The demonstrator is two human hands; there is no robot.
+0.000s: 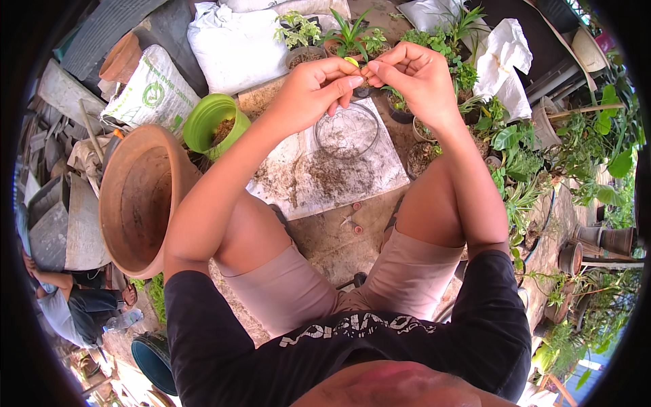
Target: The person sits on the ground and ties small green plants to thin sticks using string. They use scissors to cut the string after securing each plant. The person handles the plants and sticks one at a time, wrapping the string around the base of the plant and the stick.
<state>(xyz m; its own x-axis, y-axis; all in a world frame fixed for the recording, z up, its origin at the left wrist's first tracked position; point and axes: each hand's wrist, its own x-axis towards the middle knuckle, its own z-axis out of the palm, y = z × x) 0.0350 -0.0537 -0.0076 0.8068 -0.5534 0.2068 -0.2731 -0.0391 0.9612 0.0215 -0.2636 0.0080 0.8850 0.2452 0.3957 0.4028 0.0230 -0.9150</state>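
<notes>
My left hand [325, 87] and my right hand [407, 76] meet at the fingertips, both pinching a small thing that the fingers mostly hide. A bright yellow-green piece [351, 61] shows just above my left fingertips; I cannot tell whether it is a leaf or part of what is held. Below my hands, a thin loop of wire [377, 133] lies over a white sheet [384, 170] strewn with dark soil [330, 175]. Scissors with reddish handles [357, 230] rest on the ground between my feet, near the sheet's front edge.
To the left stand a large terracotta pot [145, 203] and a lime-green plastic pot [203, 119] with some soil. White sacks [236, 51] lie behind. Potted plants [348, 38] line the back, more greenery [513, 147] fills the right. Another person [63, 310] sits at the far lower left.
</notes>
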